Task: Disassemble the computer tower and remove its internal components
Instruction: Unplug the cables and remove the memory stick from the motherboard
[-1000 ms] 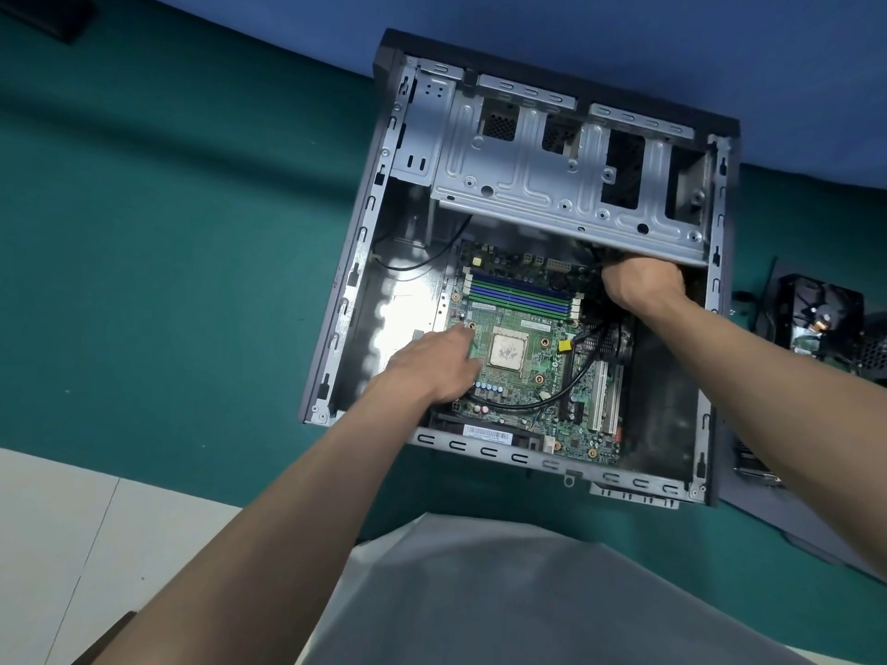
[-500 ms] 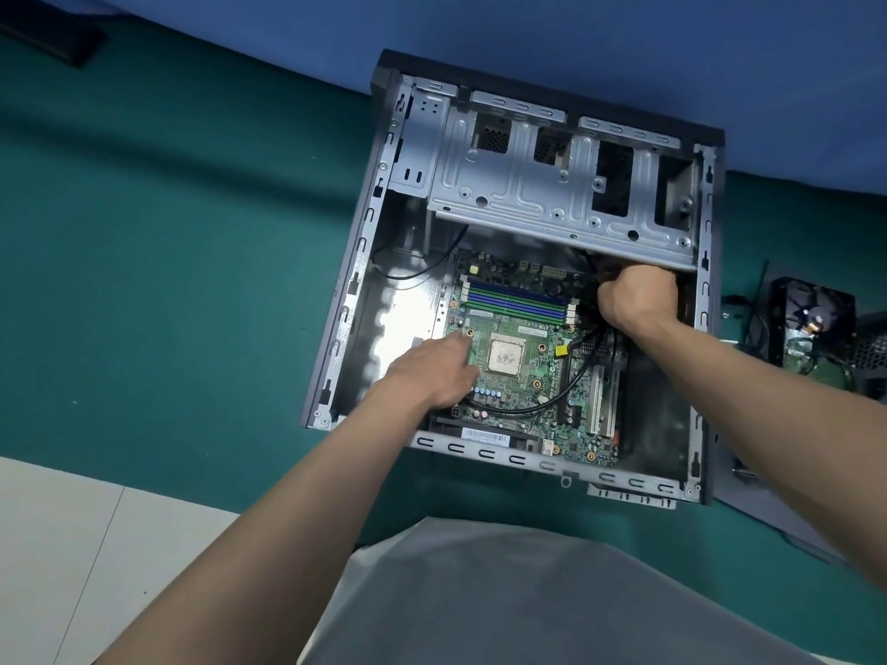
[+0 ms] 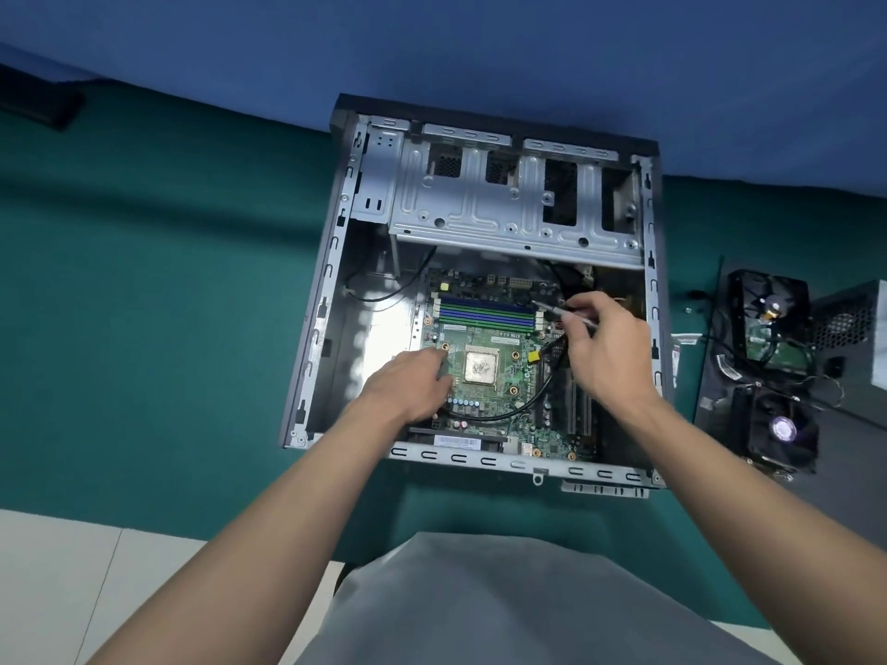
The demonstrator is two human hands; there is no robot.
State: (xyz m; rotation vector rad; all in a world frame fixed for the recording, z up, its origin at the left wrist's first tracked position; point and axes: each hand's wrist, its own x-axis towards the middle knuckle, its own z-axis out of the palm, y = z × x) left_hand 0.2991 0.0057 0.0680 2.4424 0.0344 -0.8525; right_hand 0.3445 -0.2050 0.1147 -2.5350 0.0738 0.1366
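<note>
The open computer tower [image 3: 336, 261] lies on its side on the green table. Its green motherboard [image 3: 485, 410] shows a bare CPU [image 3: 480, 367] and blue memory slots [image 3: 485, 313]. My left hand [image 3: 408, 383] rests flat on the board, left of the CPU. My right hand [image 3: 605, 345] is above the board's right side and pinches a thin silver tool [image 3: 559, 310] whose tip points toward the right end of the memory slots. A black cable [image 3: 518, 409] with a yellow plug [image 3: 533, 356] loops across the board below the CPU.
A silver drive cage [image 3: 504, 208] spans the tower's far end. Right of the tower, removed parts lie on a dark panel: a fan and heatsink [image 3: 780, 431], a black fan unit [image 3: 763, 304], tangled wires and a grey power supply [image 3: 859, 328]. A blue wall stands behind.
My right hand has come out from under the drive cage and now shows a thin silver tool pinched in its fingers. My left hand stays on the board.
</note>
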